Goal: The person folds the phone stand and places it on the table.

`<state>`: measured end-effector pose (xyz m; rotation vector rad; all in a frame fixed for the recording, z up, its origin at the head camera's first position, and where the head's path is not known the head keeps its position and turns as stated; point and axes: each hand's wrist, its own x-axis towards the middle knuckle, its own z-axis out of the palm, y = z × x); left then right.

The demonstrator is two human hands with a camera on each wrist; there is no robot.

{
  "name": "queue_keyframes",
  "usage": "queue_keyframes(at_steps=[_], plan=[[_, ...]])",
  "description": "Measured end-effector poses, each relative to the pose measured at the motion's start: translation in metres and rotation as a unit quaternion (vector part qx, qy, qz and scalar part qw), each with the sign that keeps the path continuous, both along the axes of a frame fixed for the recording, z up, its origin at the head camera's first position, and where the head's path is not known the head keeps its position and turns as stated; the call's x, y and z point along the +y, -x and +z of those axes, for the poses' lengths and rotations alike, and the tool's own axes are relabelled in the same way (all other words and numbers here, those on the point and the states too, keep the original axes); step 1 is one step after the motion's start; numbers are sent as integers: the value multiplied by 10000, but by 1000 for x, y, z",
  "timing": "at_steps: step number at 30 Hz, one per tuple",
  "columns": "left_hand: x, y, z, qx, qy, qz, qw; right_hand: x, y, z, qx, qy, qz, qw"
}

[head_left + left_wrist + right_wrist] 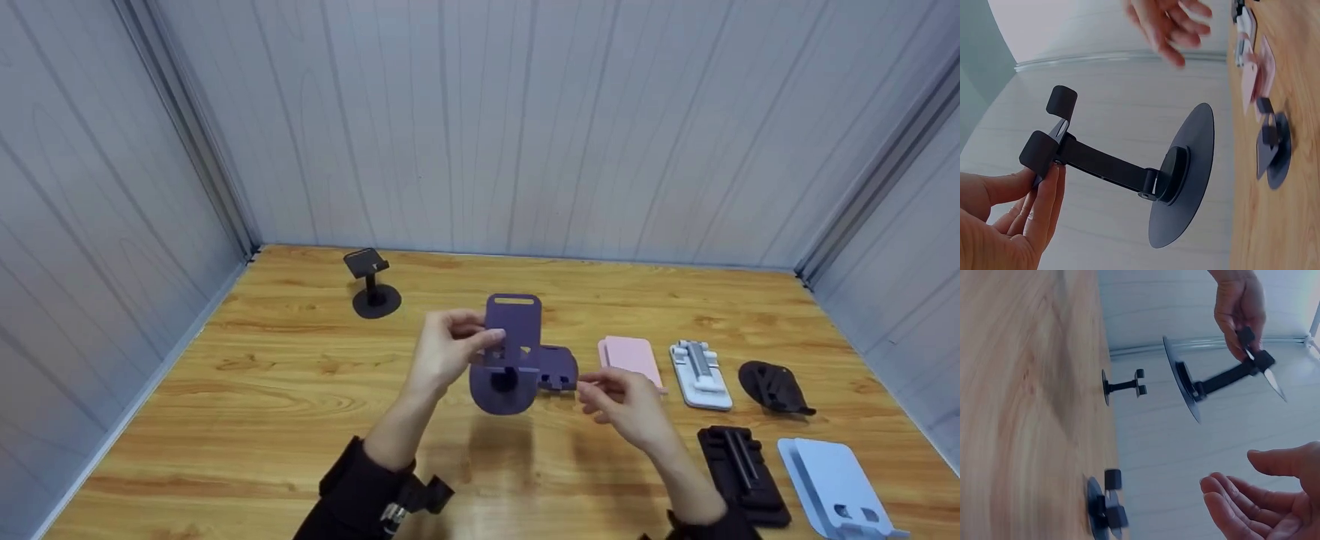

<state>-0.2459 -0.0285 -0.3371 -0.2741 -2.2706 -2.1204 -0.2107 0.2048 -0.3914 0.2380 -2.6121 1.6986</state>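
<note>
My left hand (446,349) pinches a dark purple phone stand (517,319) by the edge of its plate, up off the wooden table. In the left wrist view, the stand's post (1106,166) is extended between the two-hooked cradle and the round base (1185,180). My right hand (626,405) hovers to the right with loosely bent fingers; the right wrist view shows nothing between thumb and fingers (1241,500). Behind the held stand, a second purple phone stand (559,366) rests folded low on the table, partly hidden in the head view.
A black phone stand (376,300) stands upright at the back left. To the right lie folded stands: pink (631,358), white (701,379), round black (772,386), rectangular black (739,472) and light blue (840,480). Pale panel walls (480,135) enclose the table (300,405).
</note>
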Motion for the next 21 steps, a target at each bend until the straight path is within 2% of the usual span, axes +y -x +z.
queue_keyframes(at_steps=[8,13,16,21], plan=[[16,-2,-9,96,-208,-255,9994,-20,19,-14,-471,588,259,9968],[24,-4,-12,152,-347,-383,9985,-23,24,-22,-726,1135,451,9898],[28,-5,-15,188,-414,-424,9981,-24,24,-25,-799,1306,397,9874],[34,-7,-20,271,-414,-401,9980,-24,26,-26,-739,1313,85,9885]])
